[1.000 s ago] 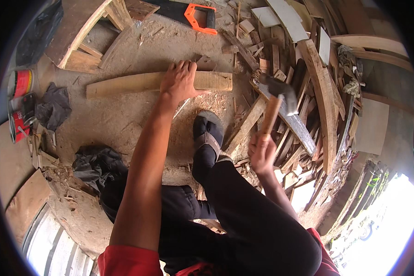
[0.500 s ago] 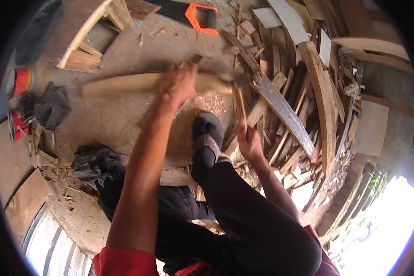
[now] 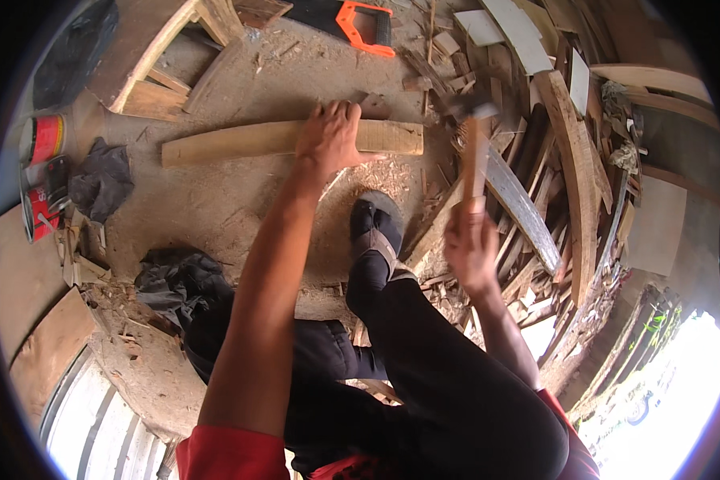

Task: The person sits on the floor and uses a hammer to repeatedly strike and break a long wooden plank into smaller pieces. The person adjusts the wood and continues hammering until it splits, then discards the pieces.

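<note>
My left hand (image 3: 328,142) is wrapped over the top of a long wooden plank (image 3: 236,144) that lies crosswise on the ground ahead of me. A smaller dark wood piece (image 3: 374,106) sits against the plank's far side, just right of that hand. In my right hand (image 3: 472,244) is the wooden handle of a hammer (image 3: 476,160). Its dark head is smeared by motion and stands to the right of the plank's right end, apart from it. Wood shavings (image 3: 368,178) are scattered below the plank, near my shod foot (image 3: 376,228).
A heap of offcuts and boards (image 3: 568,176) fills the right side. A handsaw with an orange handle (image 3: 366,28) lies at the far edge, near a wooden frame (image 3: 148,60). Red tins (image 3: 46,138) and dark cloths (image 3: 100,182) are on the left.
The hammer has swung away from the plank's right end, to the right, with my right hand following. The plank was blurred and now looks still under my left hand.
</note>
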A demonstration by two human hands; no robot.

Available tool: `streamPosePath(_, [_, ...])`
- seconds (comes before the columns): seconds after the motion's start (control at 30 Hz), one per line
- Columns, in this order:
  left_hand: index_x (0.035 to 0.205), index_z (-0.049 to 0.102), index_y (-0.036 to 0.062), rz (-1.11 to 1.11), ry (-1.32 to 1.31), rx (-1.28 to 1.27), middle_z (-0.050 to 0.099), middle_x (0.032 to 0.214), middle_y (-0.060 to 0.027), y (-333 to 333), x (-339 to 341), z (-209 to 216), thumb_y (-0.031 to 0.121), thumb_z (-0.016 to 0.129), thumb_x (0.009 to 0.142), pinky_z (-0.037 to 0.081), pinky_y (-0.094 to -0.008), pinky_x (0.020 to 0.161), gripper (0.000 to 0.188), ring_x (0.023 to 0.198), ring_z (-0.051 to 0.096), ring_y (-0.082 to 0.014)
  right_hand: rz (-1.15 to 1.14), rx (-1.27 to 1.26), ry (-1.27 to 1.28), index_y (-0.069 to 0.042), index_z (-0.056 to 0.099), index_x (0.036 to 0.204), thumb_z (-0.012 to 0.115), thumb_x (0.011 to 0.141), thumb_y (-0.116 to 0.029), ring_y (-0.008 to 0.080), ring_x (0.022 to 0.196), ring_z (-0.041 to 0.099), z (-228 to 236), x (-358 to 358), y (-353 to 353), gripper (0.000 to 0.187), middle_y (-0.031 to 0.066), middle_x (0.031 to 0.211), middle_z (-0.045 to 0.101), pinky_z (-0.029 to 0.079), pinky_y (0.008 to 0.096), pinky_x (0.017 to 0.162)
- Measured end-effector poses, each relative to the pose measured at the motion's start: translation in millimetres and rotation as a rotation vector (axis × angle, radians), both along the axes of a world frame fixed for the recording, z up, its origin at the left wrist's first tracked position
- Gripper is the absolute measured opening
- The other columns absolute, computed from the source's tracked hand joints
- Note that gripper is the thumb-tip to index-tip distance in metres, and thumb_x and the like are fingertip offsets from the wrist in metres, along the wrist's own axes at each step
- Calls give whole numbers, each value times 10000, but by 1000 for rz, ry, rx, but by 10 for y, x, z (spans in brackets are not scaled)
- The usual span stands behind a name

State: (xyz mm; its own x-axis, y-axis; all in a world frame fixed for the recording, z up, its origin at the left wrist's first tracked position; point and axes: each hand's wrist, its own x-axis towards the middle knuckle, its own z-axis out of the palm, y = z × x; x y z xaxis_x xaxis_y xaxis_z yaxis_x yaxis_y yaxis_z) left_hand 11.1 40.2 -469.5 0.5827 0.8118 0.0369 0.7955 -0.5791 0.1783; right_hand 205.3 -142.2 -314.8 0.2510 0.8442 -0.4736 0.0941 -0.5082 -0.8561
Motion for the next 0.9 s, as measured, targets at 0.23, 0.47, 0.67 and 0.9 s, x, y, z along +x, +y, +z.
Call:
streamPosePath(0.23, [1163,505,18,-7,-23,-3,593,1170,-150,-56,86,22,846,659,652,380,-454,1021,985,1163,558,-276,17,259,-184,-9,562,842,363,1055,-504,177,618,542,-300,74,-98,574,65,650,486,415,303,530])
streamPosePath(0.47, [1121,510,29,-24,25,-42,610,1157,-159,48,33,97,806,698,650,396,-471,1011,928,1143,569,-278,123,-95,-330,15,563,866,335,1069,-442,286,594,615,-93,-170,-464,549,158,636,565,471,430,592])
streamPosePath(0.67, [1094,502,34,-44,-50,16,625,1134,-166,85,98,86,790,704,657,409,-475,1003,896,1112,588,-288,219,-40,-439,5,553,839,330,1063,-480,309,554,583,-541,132,-67,578,159,614,559,442,430,540])
streamPosePath(0.9, [1100,523,25,-7,15,-23,630,1140,-180,57,22,71,801,700,651,414,-483,984,914,1111,592,-302,126,485,-71,-10,518,835,301,1049,-556,82,486,370,540,150,402,625,-16,597,451,264,280,427])
